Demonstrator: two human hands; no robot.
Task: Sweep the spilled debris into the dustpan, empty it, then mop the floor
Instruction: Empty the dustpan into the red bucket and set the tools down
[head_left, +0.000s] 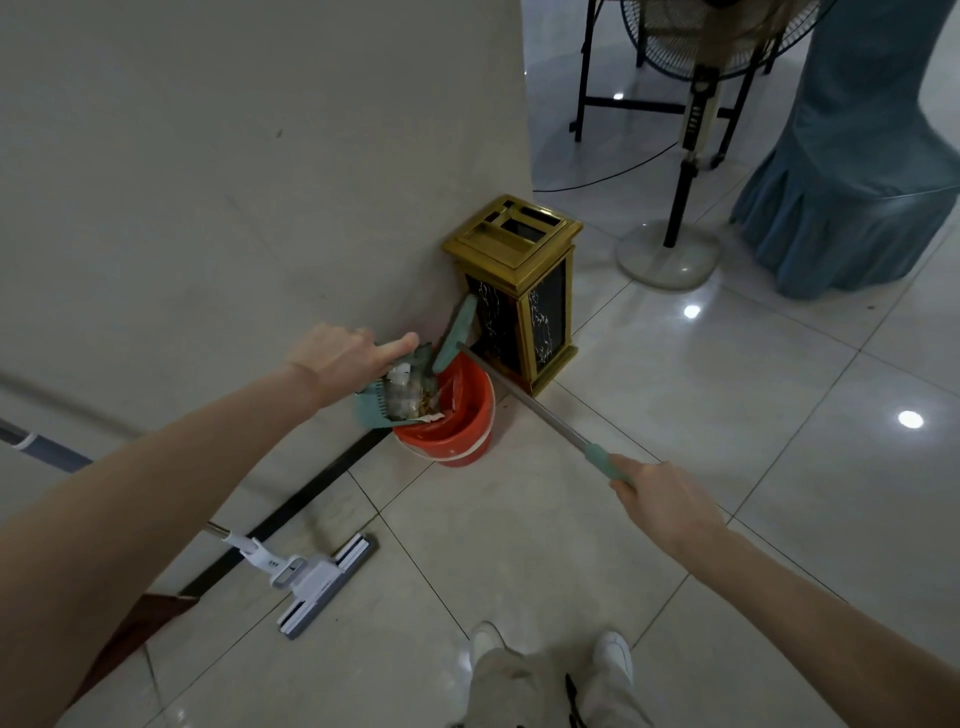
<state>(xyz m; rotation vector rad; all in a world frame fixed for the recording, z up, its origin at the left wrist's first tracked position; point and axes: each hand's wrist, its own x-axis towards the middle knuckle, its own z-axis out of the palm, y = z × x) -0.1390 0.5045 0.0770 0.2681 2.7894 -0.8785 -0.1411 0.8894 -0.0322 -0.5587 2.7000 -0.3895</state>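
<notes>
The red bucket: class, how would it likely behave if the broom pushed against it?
The red bucket looks like thin plastic, so it is probably light. On the glossy tiled floor it would likely slide rather than tip, given its squat, wide shape.

two grips are in view, the left grip (337, 358) and the right grip (667, 501). there is one teal dustpan (371, 410), one broom (519, 393), one red bucket (460, 434), one gold-topped bin (519, 280) and one flat mop (311, 574) on the floor (571, 545). one standing fan (696, 130), one black folding frame (623, 104) and one blue draped cloth (857, 182) stand toward the floor's far right corner. two white shoes (485, 639) show at its near edge, and three bright light spots (910, 419) lie on the tiles.
</notes>
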